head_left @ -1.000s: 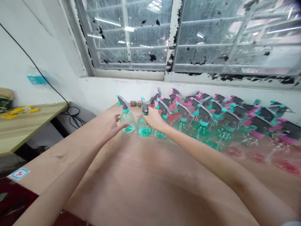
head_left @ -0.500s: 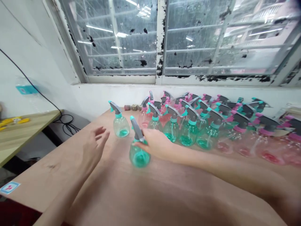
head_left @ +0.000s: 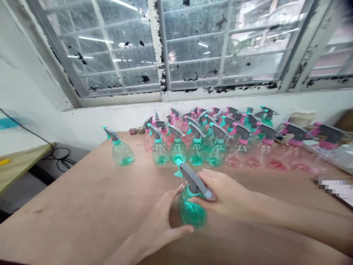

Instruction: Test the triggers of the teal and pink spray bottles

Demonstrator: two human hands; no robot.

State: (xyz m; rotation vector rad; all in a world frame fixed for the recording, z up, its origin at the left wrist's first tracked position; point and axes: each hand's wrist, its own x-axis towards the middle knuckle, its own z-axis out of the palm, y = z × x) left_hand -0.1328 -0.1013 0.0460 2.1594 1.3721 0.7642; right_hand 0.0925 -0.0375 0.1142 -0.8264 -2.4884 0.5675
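A green spray bottle [head_left: 193,211] with a grey and turquoise trigger head is in front of me, tilted slightly. My right hand [head_left: 217,189] is closed around its neck, under the rear of the head, with the thumb on the near side. On the bottle's left side my left hand [head_left: 165,217] forms a wide curve, thumb apart from the fingers. A gap shows between its palm and the bottle; its fingertips are partly behind the bottle, so contact there is unclear. Another green spray bottle [head_left: 122,154] stands alone farther left on the table.
Several green spray bottles [head_left: 196,152] and pink spray bottles [head_left: 256,156] stand in rows on the wooden table [head_left: 82,206] near the wall. Small blocks [head_left: 132,131] lie at the back. A flat, partly pixelated object [head_left: 338,187] is at the right edge. Windows are behind.
My right hand has brought the green spray bottle nearer to me and rightward along the table. My left hand has moved from beside the lone bottle to the held one. The view has shifted right.
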